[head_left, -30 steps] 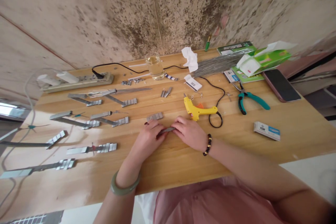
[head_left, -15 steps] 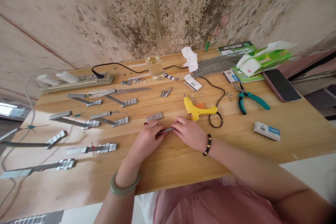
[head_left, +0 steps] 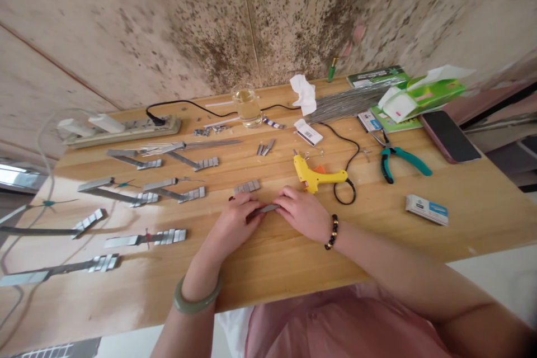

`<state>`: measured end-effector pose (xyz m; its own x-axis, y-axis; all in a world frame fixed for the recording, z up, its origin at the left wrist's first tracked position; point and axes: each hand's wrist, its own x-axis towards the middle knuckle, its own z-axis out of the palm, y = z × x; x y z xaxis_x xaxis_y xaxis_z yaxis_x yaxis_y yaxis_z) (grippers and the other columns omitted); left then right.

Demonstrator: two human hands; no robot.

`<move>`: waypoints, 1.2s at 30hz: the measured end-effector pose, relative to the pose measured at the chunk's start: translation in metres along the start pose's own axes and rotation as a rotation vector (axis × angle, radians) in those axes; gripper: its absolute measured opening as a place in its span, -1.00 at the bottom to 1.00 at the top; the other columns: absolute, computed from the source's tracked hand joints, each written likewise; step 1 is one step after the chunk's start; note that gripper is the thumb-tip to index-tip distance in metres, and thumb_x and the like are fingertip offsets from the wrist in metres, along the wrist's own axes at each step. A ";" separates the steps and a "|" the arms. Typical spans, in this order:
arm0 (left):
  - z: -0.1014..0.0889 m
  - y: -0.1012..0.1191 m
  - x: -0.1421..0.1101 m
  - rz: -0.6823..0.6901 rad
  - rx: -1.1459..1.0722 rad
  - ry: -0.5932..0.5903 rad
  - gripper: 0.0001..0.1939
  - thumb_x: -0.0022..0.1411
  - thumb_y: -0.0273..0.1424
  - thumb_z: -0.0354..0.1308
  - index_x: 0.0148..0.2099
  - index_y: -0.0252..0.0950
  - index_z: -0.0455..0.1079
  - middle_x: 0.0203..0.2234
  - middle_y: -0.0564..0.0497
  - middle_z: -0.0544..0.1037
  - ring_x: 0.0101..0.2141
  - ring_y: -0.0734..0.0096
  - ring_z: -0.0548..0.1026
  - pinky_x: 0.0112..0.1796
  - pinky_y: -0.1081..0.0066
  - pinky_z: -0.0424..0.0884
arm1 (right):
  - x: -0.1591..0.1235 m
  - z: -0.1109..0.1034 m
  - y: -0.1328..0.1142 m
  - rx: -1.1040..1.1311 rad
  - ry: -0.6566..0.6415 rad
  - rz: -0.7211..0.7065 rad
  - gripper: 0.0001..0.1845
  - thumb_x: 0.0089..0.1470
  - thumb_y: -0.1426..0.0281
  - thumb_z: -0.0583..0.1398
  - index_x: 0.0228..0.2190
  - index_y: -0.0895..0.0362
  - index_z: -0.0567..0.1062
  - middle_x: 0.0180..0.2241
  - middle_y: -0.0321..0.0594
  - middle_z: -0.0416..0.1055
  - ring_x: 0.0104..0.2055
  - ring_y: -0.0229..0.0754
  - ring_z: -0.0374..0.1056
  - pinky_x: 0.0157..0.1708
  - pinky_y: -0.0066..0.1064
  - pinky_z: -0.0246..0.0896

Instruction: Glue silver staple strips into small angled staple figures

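Observation:
My left hand (head_left: 241, 218) and my right hand (head_left: 302, 211) meet near the table's front edge, pinching opposite ends of a thin grey staple strip (head_left: 268, 208). Fingers cover much of the strip. Just beyond my left fingers lies a segmented grey block (head_left: 247, 186), apart from the hand. The yellow glue gun (head_left: 319, 173) rests beyond my right hand, nozzle pointing away to the left. Farther back are a few short grey staple pieces (head_left: 265, 147).
Several jointed grey staple assemblies (head_left: 168, 236) spread across the left. A power strip (head_left: 138, 133) and a glass of liquid (head_left: 247, 106) stand behind. On the right are teal pliers (head_left: 406, 160), a small box (head_left: 427, 210), a phone (head_left: 450, 137) and a bundle of thin wires (head_left: 352, 102).
My left hand and wrist have shifted very slightly to the left. My right hand stays in place, and both keep hold of the staple strip.

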<state>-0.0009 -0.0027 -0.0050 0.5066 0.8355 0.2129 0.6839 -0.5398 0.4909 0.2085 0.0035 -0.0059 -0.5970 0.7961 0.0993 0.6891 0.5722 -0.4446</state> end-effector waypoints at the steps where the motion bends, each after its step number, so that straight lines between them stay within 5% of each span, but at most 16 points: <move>1: 0.000 0.000 0.000 -0.002 0.000 0.000 -0.86 0.24 -0.45 0.09 -0.22 -0.26 0.47 -0.33 -0.05 0.49 -0.26 0.33 0.43 -0.21 0.32 0.37 | 0.000 0.000 0.000 -0.002 -0.002 0.002 -0.82 0.22 0.39 0.12 -0.18 0.14 0.49 -0.19 -0.21 0.37 -0.25 -0.24 0.37 -0.28 -0.43 0.25; 18: -0.001 0.002 0.000 -0.010 -0.005 -0.007 -0.87 0.24 -0.45 0.09 -0.25 -0.27 0.47 -0.38 -0.04 0.49 -0.30 0.32 0.43 -0.25 0.33 0.36 | -0.001 -0.001 -0.001 -0.002 -0.008 0.007 -0.82 0.22 0.39 0.12 -0.17 0.13 0.49 -0.17 -0.19 0.36 -0.24 -0.25 0.36 -0.27 -0.44 0.23; 25: -0.008 0.009 0.002 -0.088 -0.120 -0.064 -0.72 0.36 -0.34 -0.05 -0.20 -0.27 0.48 -0.33 -0.05 0.52 -0.27 0.32 0.43 -0.21 0.32 0.36 | -0.001 -0.002 -0.001 0.010 -0.023 0.012 -0.82 0.21 0.39 0.14 -0.17 0.14 0.49 -0.18 -0.19 0.35 -0.22 -0.25 0.36 -0.24 -0.42 0.22; 30: -0.014 0.007 -0.004 -0.319 -0.377 0.071 -0.60 0.39 -0.22 -0.17 0.04 -0.26 0.39 -0.22 -0.08 0.55 -0.20 0.32 0.48 -0.13 0.31 0.41 | -0.001 -0.002 -0.001 0.004 -0.018 0.010 -0.82 0.21 0.39 0.13 -0.19 0.13 0.50 -0.19 -0.19 0.35 -0.24 -0.24 0.36 -0.24 -0.41 0.22; 36: -0.019 0.003 -0.008 -0.396 -0.459 0.183 -0.51 0.38 -0.13 -0.20 -0.02 -0.29 0.45 -0.30 -0.09 0.58 -0.24 0.34 0.51 -0.14 0.35 0.44 | -0.001 -0.003 -0.001 0.024 -0.027 0.005 -0.81 0.21 0.40 0.13 -0.16 0.13 0.50 -0.18 -0.18 0.35 -0.22 -0.24 0.36 -0.23 -0.43 0.23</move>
<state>-0.0124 -0.0090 0.0111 0.1350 0.9889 0.0621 0.4856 -0.1207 0.8658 0.2098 0.0027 -0.0031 -0.6051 0.7928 0.0730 0.6821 0.5636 -0.4659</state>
